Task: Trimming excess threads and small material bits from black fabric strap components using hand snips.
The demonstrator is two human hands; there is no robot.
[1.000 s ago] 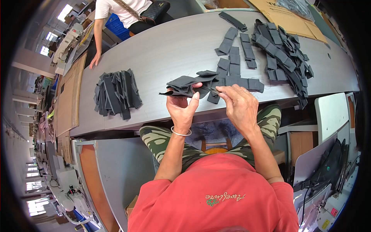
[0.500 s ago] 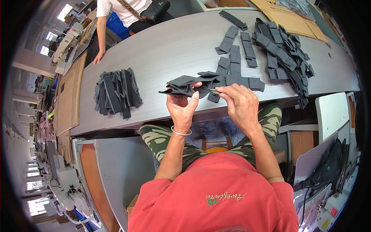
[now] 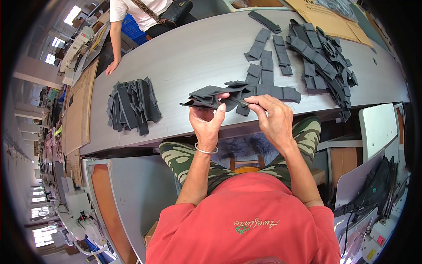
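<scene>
Left hand (image 3: 206, 121) closed around a fanned stack of dark grey rectangular fabric pieces (image 3: 211, 96), held just above the near edge of the curved pale grey worktable (image 3: 193, 57), thumb pressed on top. Right hand (image 3: 273, 118) pinched at thumb and forefinger on one piece at the stack's right end, remaining fingers curled loosely.

Judged from the layout, roughly midway: a finished-looking bundle of dark strips (image 3: 132, 105) set down to the left on the table; short rows of single flat grey pieces (image 3: 268, 61) laid out just beyond the hands; a large loose heap of dark pieces (image 3: 325, 61) at the right, apparently still unsorted.

Hard to make out: exact number of pieces in the gripped stack, and whether the pinched piece belongs to the stack or to the row behind it. Undersides of the pieces hidden by the fingers. At the far table edge, only an arm and part of the torso of another person in a white top (image 3: 136, 11), cut off by the frame. Surroundings bent and blurred toward the rim.
</scene>
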